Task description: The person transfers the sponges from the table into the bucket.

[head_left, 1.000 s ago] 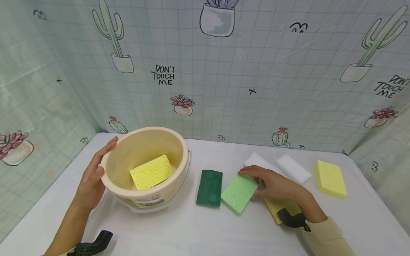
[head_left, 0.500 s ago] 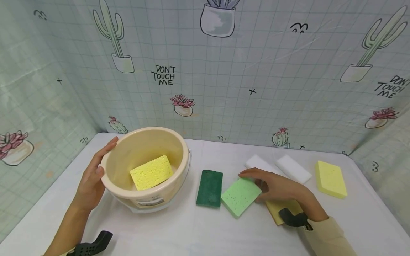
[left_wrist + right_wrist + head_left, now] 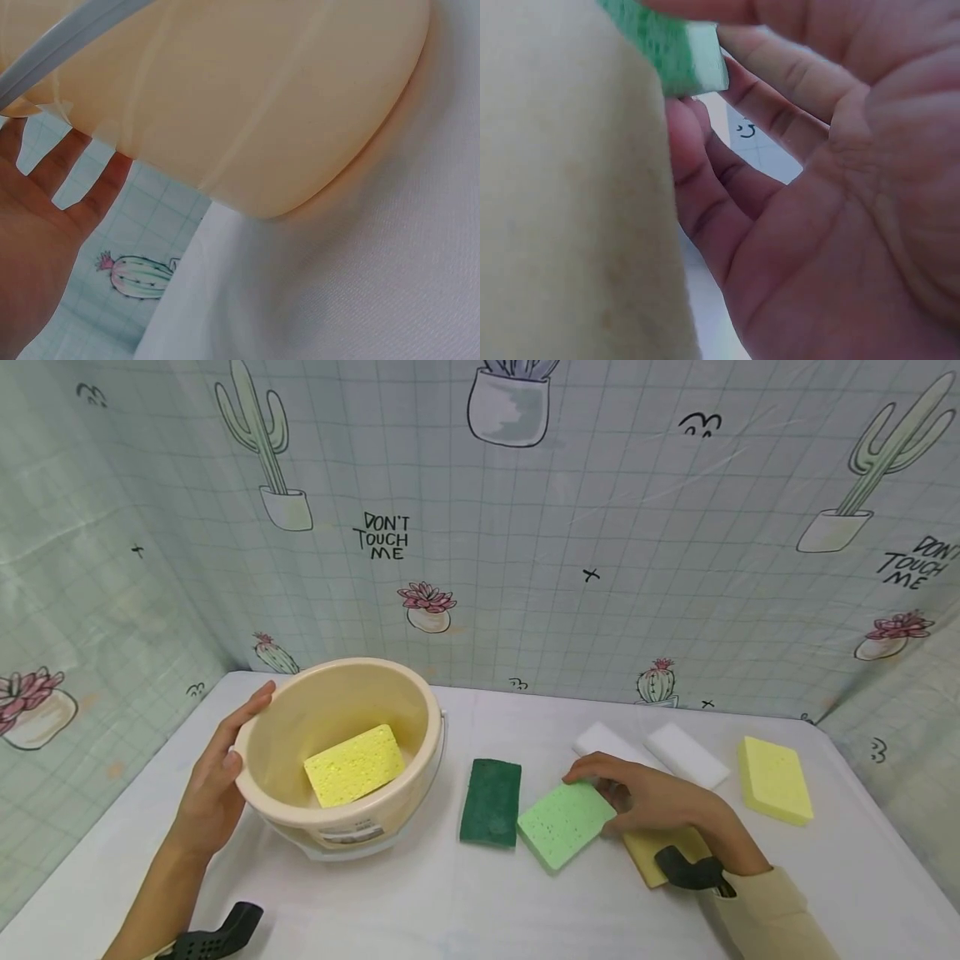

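Observation:
My right hand (image 3: 611,789) curls over the far right edge of a light green sponge (image 3: 562,822) lying on the white table. The right wrist view shows that sponge (image 3: 682,56) pinched between my fingers (image 3: 727,150), its end lifted a little. My right wrist covers part of a yellow sponge (image 3: 648,852). My left hand (image 3: 217,777) lies with straight fingers against the outer left wall of a cream bucket (image 3: 337,827), thumb by the rim. The left wrist view shows those fingers (image 3: 75,187) against the bucket (image 3: 247,97). A yellow sponge (image 3: 352,764) lies inside the bucket.
A dark green sponge (image 3: 491,802) lies between the bucket and the light green sponge. Two white sponges (image 3: 607,743) (image 3: 686,756) and another yellow sponge (image 3: 775,778) lie at the back right. A cactus-print sheet walls the table at the back and both sides.
My right fingers have curled tighter on the light green sponge, which has shifted slightly towards me and to the right. The left hand and bucket have not moved.

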A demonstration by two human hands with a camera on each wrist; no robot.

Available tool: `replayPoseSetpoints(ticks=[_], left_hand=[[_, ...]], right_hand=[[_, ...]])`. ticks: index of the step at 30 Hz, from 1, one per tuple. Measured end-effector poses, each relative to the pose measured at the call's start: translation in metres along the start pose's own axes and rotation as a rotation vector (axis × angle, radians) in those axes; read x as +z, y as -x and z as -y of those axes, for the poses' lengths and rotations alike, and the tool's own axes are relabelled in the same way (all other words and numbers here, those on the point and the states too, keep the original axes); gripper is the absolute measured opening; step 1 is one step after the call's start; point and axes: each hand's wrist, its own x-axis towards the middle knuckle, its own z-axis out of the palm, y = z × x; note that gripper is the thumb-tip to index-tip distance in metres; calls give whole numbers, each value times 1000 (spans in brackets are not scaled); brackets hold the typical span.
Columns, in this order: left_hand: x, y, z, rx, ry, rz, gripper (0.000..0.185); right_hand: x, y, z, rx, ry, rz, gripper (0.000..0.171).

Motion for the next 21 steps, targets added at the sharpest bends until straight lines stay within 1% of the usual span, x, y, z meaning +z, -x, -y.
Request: replayPoseSetpoints(ticks=[10, 17, 21], left_hand=[[0, 0, 0, -2, -18, -7, 54], [0, 2, 0, -1, -17, -13, 54], [1, 0, 0, -8, -25, -13, 54]], right_hand=[[-9, 5, 8, -22, -14, 5, 64], [-15, 7, 17, 6, -7, -34, 61], [-17, 7, 23, -14, -35, -52, 58]])
